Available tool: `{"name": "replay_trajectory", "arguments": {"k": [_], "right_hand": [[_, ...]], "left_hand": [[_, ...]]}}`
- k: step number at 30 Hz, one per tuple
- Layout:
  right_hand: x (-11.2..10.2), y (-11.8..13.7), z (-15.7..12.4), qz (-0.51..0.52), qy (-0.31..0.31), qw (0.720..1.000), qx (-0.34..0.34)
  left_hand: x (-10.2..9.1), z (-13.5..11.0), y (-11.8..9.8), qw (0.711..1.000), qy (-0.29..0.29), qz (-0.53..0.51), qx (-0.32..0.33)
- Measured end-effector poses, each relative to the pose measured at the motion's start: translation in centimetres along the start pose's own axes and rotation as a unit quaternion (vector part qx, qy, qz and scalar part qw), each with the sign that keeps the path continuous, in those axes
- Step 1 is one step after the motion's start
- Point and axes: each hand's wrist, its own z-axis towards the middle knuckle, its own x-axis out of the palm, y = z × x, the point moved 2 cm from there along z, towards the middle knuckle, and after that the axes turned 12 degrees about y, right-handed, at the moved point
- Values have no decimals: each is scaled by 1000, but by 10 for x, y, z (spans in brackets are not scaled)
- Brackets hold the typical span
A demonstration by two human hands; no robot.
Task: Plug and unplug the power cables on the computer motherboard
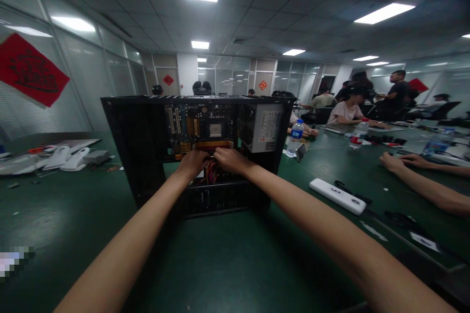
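An open black computer case stands on the green table in front of me, its motherboard and grey power supply facing me. Both my arms reach into it. My left hand and my right hand meet low in the case, just under the motherboard. Their fingers are curled together over a bundle of red and dark cables. What exactly each hand pinches is hidden by the fingers.
A white power strip lies right of the case. A water bottle stands behind it. White parts and tools lie at the left. Another person's forearms rest on the table at right; more people sit at the far right.
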Motion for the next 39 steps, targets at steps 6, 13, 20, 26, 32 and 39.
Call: {"name": "replay_trajectory", "arguments": {"k": [6,13,20,26,32,39], "right_hand": [[-5,2,-3,-12,-1,1000,12],[-11,6,-2,-14,13,1000,18],[-7,4,2,-12,25,999,25],[-6,3,2,4,26,999,32],[-12,2,-6,78,6,995,59],[-8,-4,-15,144,4,984,108]], "left_hand": [[1,-2,3,999,-10,-23,-37],[5,-2,6,996,17,-24,-87],[5,-3,5,991,51,-16,-123],[3,-3,2,990,59,-16,-125],[-1,-6,0,988,67,-9,-141],[-1,-5,0,989,43,-18,-144]]}}
